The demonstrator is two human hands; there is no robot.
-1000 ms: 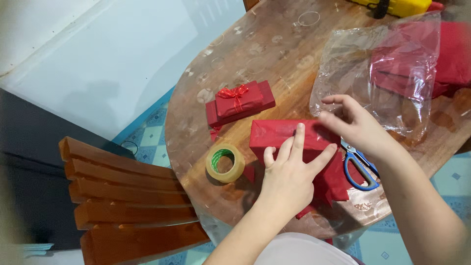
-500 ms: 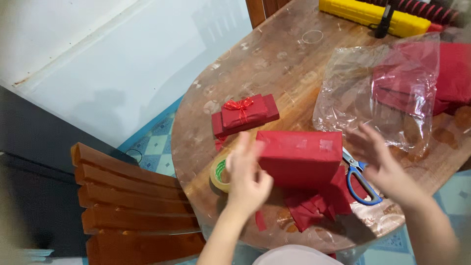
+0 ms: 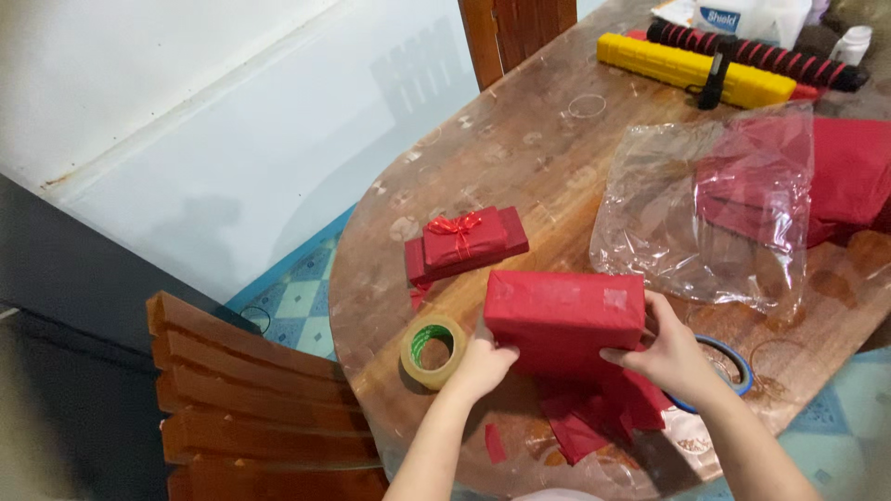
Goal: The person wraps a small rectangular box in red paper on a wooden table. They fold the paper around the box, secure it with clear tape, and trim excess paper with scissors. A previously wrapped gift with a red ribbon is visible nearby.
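Observation:
A box wrapped in red paper (image 3: 563, 314) is held up off the round wooden table (image 3: 548, 158), with strips of clear tape on its upper face. My left hand (image 3: 483, 364) grips its lower left corner. My right hand (image 3: 666, 354) grips its lower right corner. Red paper scraps (image 3: 580, 427) lie on the table just below the box. A roll of clear tape (image 3: 432, 352) sits to the left of my left hand. Blue-handled scissors (image 3: 733, 364) lie behind my right hand, mostly hidden.
A smaller red wrapped gift with a red bow (image 3: 465, 242) lies behind the box. A clear plastic bag over red paper sheets (image 3: 742, 199) covers the right side. A yellow bar (image 3: 687, 70) lies at the far edge. A wooden slatted chair (image 3: 255, 399) stands at left.
Both hands were off the box and moving half a second ago; now each grips a lower corner and the box is tilted up. The view has shifted to show more of the far table.

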